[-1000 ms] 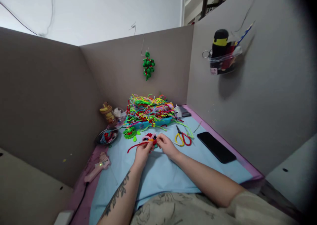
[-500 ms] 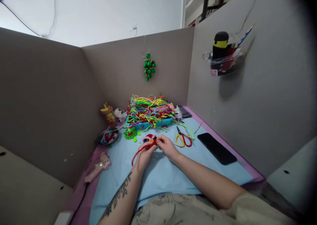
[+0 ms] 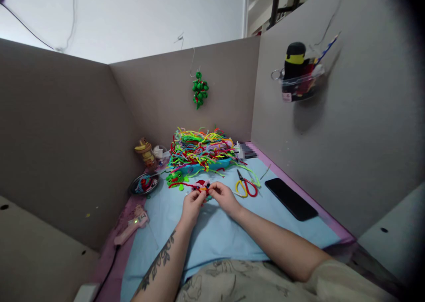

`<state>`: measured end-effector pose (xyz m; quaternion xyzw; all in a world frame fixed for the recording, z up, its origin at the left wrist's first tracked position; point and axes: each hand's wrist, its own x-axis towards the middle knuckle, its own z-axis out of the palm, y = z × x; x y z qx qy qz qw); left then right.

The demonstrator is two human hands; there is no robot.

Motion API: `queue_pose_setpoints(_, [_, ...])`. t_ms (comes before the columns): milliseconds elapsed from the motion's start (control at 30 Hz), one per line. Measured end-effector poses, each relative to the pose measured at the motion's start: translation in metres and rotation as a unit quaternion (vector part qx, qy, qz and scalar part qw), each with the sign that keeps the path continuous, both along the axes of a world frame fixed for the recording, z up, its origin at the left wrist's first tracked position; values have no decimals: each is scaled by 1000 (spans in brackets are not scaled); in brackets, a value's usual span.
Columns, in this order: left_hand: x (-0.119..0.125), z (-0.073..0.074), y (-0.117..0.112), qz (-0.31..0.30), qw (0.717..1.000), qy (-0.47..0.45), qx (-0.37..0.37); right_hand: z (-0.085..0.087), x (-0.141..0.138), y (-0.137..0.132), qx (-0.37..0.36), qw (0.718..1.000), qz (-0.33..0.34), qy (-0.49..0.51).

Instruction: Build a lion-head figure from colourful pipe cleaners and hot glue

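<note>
My left hand [image 3: 193, 208] is closed in a pinch on a red pipe cleaner [image 3: 181, 185], whose loose end reaches out to the left. My right hand [image 3: 226, 199] pinches at the same spot, fingertips almost meeting the left ones; the red strand between them is mostly hidden. Just beyond the fingers shows a small red and pink fuzzy figure [image 3: 201, 183], partly covered by the hands; whether it rests on the table or is held I cannot tell. To its left lies a green fuzzy figure [image 3: 173, 179], with the red strand passing in front of it.
A blue tray [image 3: 217, 164] heaped with colourful pipe cleaners stands at the back. Scissors [image 3: 246, 188] and a black phone [image 3: 291, 199] lie to the right. At left are a metal bowl [image 3: 156, 186] and a pink glue gun [image 3: 130, 229] with a cord. Grey panels enclose the table.
The pipe cleaner's loose end has swung from hanging over my left wrist to pointing away left. My left hand has shifted slightly left and turned its grip; the right hand stays nearly in place.
</note>
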<state>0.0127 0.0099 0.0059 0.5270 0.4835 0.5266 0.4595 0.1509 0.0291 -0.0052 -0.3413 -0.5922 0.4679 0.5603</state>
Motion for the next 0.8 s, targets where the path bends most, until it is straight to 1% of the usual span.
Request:
queue_pose_setpoints(100, [-1,0,0,11,1000,1,12,2,0,-1,-11,1000,12,15])
queue_pose_setpoints(200, [-1,1,0,8,1000,3,10,2,1,-1,2,1000,-14,-13])
queue_pose_setpoints(267, [-2,1,0,-12,1000,10,-5,3,2,-1,4,999,-24,-23])
queue_pose_setpoints(400, [-3,0,0,-72,996,44,-39,6,6,-1,-13,999,20,-31])
queue_pose_setpoints(500, [-3,-1,-2,-103,991,68,-55,10,11,-2,-7,996,56,-67])
queue_pose_setpoints(567, [-4,-1,-4,-121,986,93,-64,12,13,-2,4,993,68,-97])
queue_pose_setpoints(700, [-5,-1,-5,-126,978,155,-62,11,15,0,16,988,82,-131])
queue_pose_setpoints(800, [-5,0,-5,-127,976,167,-51,9,15,0,30,983,84,-160])
